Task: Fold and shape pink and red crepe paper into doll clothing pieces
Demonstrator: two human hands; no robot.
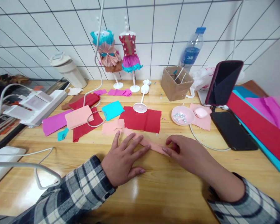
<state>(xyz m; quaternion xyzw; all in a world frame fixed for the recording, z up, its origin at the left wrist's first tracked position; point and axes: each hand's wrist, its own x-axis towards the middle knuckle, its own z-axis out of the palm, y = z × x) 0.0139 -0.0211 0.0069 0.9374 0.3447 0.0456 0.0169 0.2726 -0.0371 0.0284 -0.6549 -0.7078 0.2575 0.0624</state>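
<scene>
A narrow strip of peach crepe paper (156, 147) lies slantwise on the wooden table. Spread flat, my left hand (124, 157) presses its fingers over the strip's left part. At the strip's right end my right hand (185, 152) has its thumb and forefinger closed on the paper. Just behind the strip are a red crepe paper sheet (142, 119) and a peach paper piece (112, 127). A small white mannequin stand (143, 93) lies tipped over, its round base on the red sheet.
Two dressed mini mannequins (107, 54) stand by the tiled wall. Folded papers (79, 116) and a bracelet ring (96, 119) lie left. On the right are a pink bead bowl (182, 115), a cardboard box (176, 84), a propped phone (224, 82) and a black phone (233, 130). Cables (46, 155) cross the left side.
</scene>
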